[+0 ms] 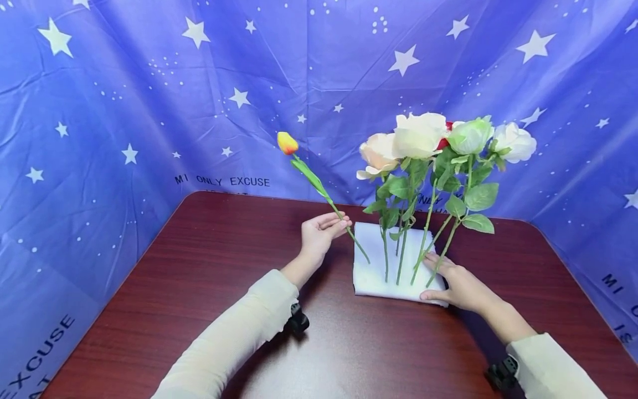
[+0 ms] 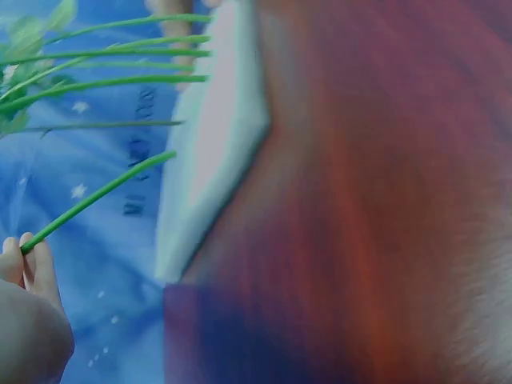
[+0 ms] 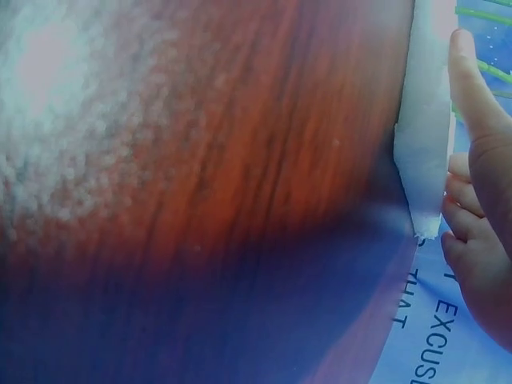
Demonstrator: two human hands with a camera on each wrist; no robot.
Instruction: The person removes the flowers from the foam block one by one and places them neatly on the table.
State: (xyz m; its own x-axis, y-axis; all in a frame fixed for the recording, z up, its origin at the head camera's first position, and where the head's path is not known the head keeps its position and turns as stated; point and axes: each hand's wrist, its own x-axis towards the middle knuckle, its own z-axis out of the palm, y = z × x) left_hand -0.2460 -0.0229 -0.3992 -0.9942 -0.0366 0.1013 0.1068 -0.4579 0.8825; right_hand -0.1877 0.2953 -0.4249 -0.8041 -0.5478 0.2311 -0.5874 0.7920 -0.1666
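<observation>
My left hand pinches the green stem of a yellow-orange artificial tulip, which leans to the left. In the left wrist view the tulip stem reaches the top of a white foam block; whether its tip is inside the foam I cannot tell. Several artificial roses stand in that block, among them a peach rose, a cream rose, a pale green rose and a white rose. Fingers spread, my right hand rests on the block's right end.
The block lies on a dark red-brown wooden table. Behind and at both sides hangs a blue cloth with white stars and lettering. A red flower is mostly hidden behind the roses.
</observation>
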